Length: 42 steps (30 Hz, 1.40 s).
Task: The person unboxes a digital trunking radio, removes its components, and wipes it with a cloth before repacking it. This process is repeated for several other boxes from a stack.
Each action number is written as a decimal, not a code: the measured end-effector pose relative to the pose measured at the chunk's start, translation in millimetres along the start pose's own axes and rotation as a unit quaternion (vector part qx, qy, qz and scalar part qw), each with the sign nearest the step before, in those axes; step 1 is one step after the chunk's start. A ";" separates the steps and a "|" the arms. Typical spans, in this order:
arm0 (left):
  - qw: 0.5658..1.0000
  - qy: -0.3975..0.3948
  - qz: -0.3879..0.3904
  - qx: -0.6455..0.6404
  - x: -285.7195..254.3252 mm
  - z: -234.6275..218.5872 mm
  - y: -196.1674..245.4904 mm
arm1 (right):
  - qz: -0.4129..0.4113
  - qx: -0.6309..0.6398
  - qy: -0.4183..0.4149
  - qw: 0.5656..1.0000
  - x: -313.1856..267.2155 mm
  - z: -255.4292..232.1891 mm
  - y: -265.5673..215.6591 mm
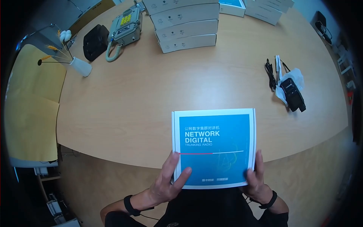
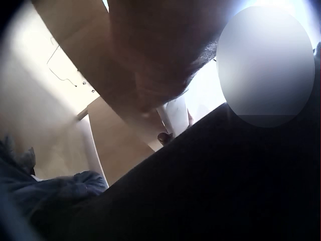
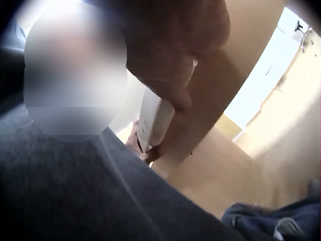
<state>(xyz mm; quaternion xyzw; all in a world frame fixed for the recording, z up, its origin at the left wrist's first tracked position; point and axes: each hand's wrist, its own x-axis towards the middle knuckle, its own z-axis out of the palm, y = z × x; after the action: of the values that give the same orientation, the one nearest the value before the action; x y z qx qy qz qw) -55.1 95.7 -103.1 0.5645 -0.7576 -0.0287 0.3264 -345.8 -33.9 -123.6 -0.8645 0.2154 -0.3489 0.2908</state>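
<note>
A flat white box [image 1: 215, 166] with a blue "NETWORK DIGITAL TRUNKING RADIO" lid is held at the table's near edge, its printed face toward the head camera. My left hand [image 1: 166, 185] grips its lower left side, the thumb over the blue face and a finger along the edge. On the lower right side, my right hand [image 1: 258, 185] holds it with the thumb at the front edge. Fingers under the box are hidden. Both wrist views are dark; the box's pale side [image 3: 153, 118] shows below the hand in the right wrist view.
Stacked white boxes [image 1: 185, 28] stand at the back, with more boxes [image 1: 262, 11] to their right. A black handheld radio [image 1: 293, 94] lies on a plastic bag beside a coiled cable [image 1: 270, 73]. At left are a grey telephone [image 1: 126, 26], a black pouch [image 1: 95, 42] and a white vase [image 1: 81, 67].
</note>
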 end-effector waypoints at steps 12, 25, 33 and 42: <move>0.996 -0.047 -0.062 -0.043 126.9 -126.0 -11.6 | -0.050 -0.107 -0.054 0.992 158.1 -66.7 -35.3; 0.977 -0.140 -0.155 0.039 145.9 -148.5 -3.9 | -0.019 -0.168 -0.083 0.982 183.8 -93.7 -48.1; 0.982 -0.110 -0.126 0.091 135.9 -148.3 19.2 | 0.002 -0.212 -0.072 0.975 173.6 -99.7 -72.5; 0.965 -0.114 -0.227 -0.066 148.0 -153.9 14.1 | 0.045 -0.066 -0.108 0.991 190.0 -105.8 -82.6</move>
<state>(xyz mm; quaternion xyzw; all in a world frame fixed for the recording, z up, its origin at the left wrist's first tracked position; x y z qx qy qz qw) -8.0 21.5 91.9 0.6916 -0.6387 -0.2160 0.2590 -282.8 -119.5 83.3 -0.9036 0.2443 -0.2254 0.2701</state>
